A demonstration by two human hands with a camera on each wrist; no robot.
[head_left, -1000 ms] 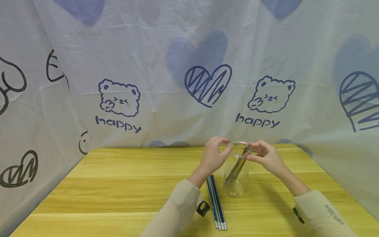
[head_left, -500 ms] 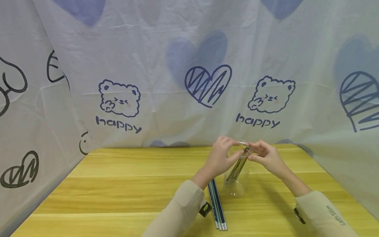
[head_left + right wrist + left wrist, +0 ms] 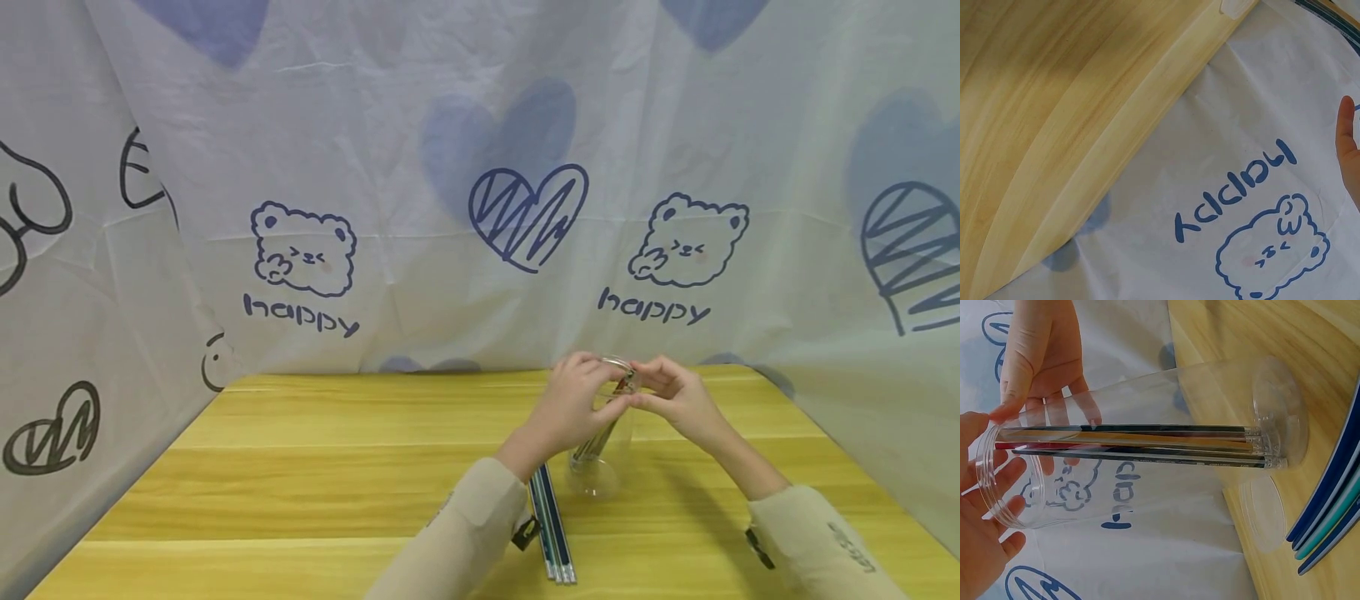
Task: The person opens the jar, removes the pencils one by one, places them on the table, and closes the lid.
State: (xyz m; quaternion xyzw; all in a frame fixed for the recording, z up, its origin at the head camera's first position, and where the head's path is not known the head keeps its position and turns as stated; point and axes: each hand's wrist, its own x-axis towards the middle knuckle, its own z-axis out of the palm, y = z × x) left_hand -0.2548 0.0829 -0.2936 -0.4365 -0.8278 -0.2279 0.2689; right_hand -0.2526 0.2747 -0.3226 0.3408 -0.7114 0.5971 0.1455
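Observation:
A tall clear plastic jar [image 3: 1166, 500] stands tilted in the left wrist view, upright in the head view. Several pencils [image 3: 1166, 440], dark, yellowish and red, lean inside it, silver ends at the base. My right hand [image 3: 678, 398] grips the right side of the rim between thumb and fingers. My left hand [image 3: 572, 406] curls over the left and front of the mouth, its thumb meeting the right thumb. Through the clear rim, the left fingers [image 3: 1015, 506] show behind the mouth. The right wrist view catches only part of a hand [image 3: 1350, 147] at its edge.
Navy and teal pencils [image 3: 551, 525] lie side by side on the wood-grain table [image 3: 300, 483], below the left wrist. A clear round disc [image 3: 1264, 514] lies by the jar's base. A printed cloth [image 3: 420, 275] hangs behind the table's far edge.
My left hand has moved right across the jar's mouth, from the left rim until its thumb reaches the right thumb. The right hand and jar have stayed in place.

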